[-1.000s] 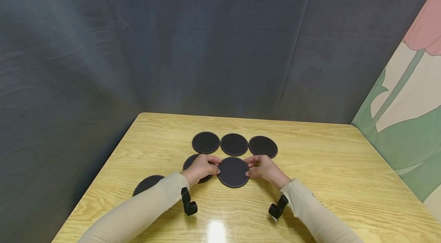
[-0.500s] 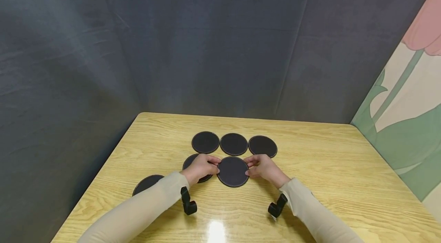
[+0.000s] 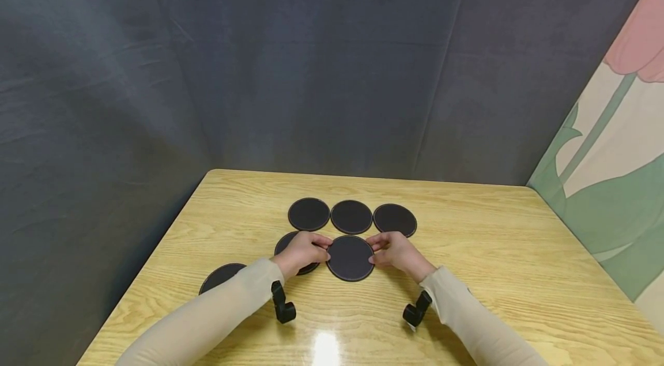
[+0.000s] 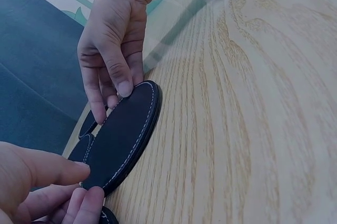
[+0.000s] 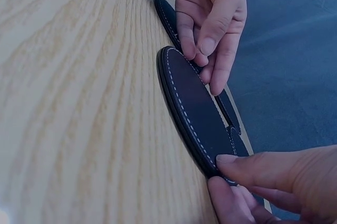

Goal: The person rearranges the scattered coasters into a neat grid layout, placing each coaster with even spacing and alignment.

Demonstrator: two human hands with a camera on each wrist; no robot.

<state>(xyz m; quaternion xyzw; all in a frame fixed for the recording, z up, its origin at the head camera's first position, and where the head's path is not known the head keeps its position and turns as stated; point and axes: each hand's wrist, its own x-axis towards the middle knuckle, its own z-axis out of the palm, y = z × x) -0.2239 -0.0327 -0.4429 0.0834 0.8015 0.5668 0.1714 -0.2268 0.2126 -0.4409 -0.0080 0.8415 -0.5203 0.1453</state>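
Note:
A round black coaster (image 3: pixel 350 258) with pale stitching round its border lies flat near the middle of the table, between my two hands. At its left edge, my left hand (image 3: pixel 302 252) holds it with thumb and fingers, reaching across another black coaster (image 3: pixel 284 244) that it partly hides. From the other side my right hand (image 3: pixel 403 255) grips the right edge. The right wrist view has the right thumb (image 5: pixel 253 170) on top of the rim, with fingers curled below it. The held coaster (image 5: pixel 192 103) shows a thick edge there.
Behind the hands, three more black coasters (image 3: pixel 351 217) form a row, side by side. One coaster (image 3: pixel 220 276) lies by the left forearm, partly covered. The wooden table (image 3: pixel 493 251) meets a dark curtain (image 3: pixel 321 66) at the back and a floral panel (image 3: pixel 612 210) on the right.

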